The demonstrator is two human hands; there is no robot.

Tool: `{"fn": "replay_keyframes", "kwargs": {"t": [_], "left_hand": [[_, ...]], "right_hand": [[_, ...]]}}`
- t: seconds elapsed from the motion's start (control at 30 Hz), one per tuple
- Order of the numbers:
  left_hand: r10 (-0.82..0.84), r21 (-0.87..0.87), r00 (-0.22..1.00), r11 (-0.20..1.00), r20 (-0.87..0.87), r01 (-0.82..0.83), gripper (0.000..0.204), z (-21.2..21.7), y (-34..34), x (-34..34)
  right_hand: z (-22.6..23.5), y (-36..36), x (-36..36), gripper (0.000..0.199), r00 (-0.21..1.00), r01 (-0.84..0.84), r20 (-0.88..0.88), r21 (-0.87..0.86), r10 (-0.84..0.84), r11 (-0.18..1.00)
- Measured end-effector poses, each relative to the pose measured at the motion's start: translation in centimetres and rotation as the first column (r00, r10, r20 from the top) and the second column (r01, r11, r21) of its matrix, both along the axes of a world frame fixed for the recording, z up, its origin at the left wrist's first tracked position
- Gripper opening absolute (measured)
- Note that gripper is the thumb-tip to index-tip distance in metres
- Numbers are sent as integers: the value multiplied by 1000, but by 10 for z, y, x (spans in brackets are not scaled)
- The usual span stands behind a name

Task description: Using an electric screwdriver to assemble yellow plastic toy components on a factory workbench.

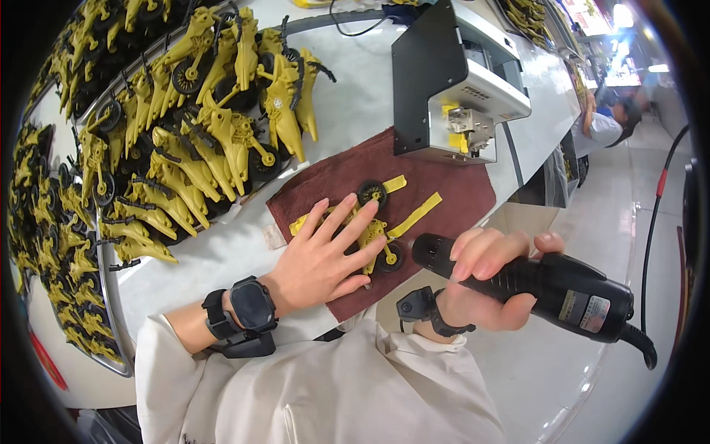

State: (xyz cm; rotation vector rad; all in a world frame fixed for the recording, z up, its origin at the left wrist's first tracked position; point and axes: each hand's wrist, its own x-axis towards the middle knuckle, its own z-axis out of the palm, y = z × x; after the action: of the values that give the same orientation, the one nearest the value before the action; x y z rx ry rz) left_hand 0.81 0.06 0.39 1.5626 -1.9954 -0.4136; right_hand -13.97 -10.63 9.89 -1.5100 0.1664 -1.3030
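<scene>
On a dark red cloth (451,177) lies a yellow toy motorcycle (373,233) with black wheels. My left hand (325,248) rests flat over it, fingers spread, hiding part of its body. Two flat yellow strips, a short one (397,183) and a longer strip (416,214), stick out beside the toy's wheels; whether they are fixed to it I cannot tell. Held in my right hand (492,274) is a black corded power tool (562,292) with a round, slotted nose. That nose is just right of the lower wheel, apart from it.
Trays at the left hold many yellow toy motorcycles (177,163) piled close together. Behind the cloth stands a white-and-black tape-dispenser-like machine (473,89) with yellow parts at its front. A black cable (658,214) hangs at the right. Another person (603,122) is in the far right background.
</scene>
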Motion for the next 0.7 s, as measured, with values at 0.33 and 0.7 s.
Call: {"fn": "replay_keyframes", "kwargs": {"t": [0.33,0.7], "left_hand": [[-51,9,992,999,113,50,60,-2,3,1],[-69,36,989,997,128,65,51,-5,-2,-4]], "right_hand": [[-17,1,23,55,968,195,-174,62,-182,979],[-31,0,19,57,991,118,-81,132,-107,984]]}}
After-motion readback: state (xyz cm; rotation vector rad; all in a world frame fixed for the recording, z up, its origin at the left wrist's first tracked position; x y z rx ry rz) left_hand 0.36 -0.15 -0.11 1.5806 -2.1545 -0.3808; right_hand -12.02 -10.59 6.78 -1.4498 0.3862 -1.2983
